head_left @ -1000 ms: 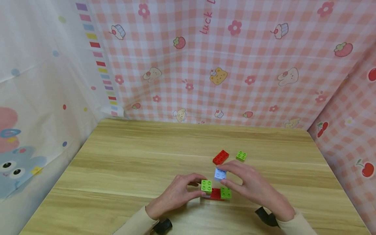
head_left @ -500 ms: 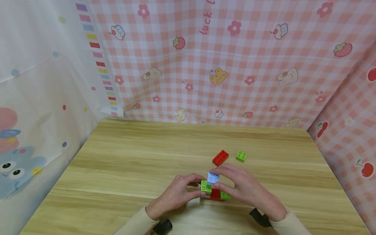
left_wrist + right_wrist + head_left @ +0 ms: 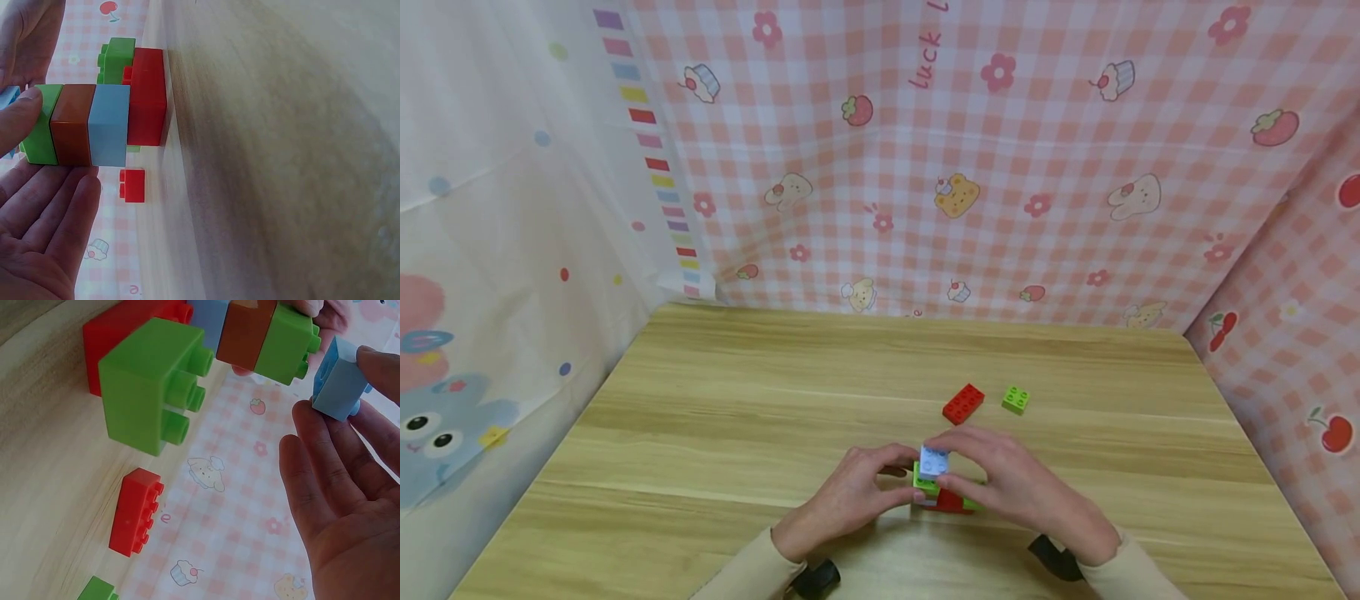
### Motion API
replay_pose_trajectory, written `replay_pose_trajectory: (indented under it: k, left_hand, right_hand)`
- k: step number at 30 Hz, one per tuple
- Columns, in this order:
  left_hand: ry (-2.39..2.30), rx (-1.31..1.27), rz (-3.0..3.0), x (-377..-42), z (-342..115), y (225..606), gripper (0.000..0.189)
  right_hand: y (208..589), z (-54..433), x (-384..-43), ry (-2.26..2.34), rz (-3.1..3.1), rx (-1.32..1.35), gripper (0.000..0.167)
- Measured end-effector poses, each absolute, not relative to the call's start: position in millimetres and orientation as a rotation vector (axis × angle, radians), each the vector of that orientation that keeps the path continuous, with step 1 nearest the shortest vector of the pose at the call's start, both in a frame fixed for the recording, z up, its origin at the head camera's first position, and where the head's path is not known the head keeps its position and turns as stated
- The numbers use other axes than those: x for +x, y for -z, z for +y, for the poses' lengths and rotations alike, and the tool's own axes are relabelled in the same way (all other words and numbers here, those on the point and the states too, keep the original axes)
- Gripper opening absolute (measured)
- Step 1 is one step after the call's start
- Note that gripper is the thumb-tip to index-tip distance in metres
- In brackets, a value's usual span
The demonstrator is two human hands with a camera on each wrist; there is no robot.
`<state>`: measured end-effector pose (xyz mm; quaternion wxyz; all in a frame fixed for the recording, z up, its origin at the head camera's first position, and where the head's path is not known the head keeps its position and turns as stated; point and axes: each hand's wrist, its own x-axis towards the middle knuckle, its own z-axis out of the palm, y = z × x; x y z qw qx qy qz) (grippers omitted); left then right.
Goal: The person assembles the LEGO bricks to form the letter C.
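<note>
A stack of toy building bricks stands on one end of a long red brick [image 3: 148,100]. From the bottom it has a light blue brick [image 3: 109,125], a brown brick [image 3: 75,125] and a green brick [image 3: 45,134]. My left hand [image 3: 856,492] pinches this stack between thumb and fingers. Another green brick [image 3: 137,384] sits on the red brick's other end. Above the stack, my right hand [image 3: 1026,487] pinches a second light blue brick [image 3: 340,380] between thumb and fingertips. A small gap separates it from the green top studs in the right wrist view.
Farther back on the wooden table [image 3: 760,392] lie a loose red brick [image 3: 963,404] and a small loose green brick [image 3: 1016,400]. A pink checked cloth [image 3: 880,150] hangs behind the table's far edge.
My right hand has moved left with the light blue brick, from above the red brick's middle to above the stack. The left hand has stayed on the stack.
</note>
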<state>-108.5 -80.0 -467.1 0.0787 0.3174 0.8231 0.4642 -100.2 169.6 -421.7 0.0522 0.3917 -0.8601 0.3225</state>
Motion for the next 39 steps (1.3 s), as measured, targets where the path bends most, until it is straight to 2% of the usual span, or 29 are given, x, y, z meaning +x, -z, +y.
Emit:
replay_pose_trajectory:
  k: [39]
  left_hand:
    - [-1.408, 0.966, 2.444, -110.8, -79.6, 468.4, 0.034]
  right_hand:
    - [430.0, 166.0, -102.0, -1.054, -2.604, 1.263, 0.029]
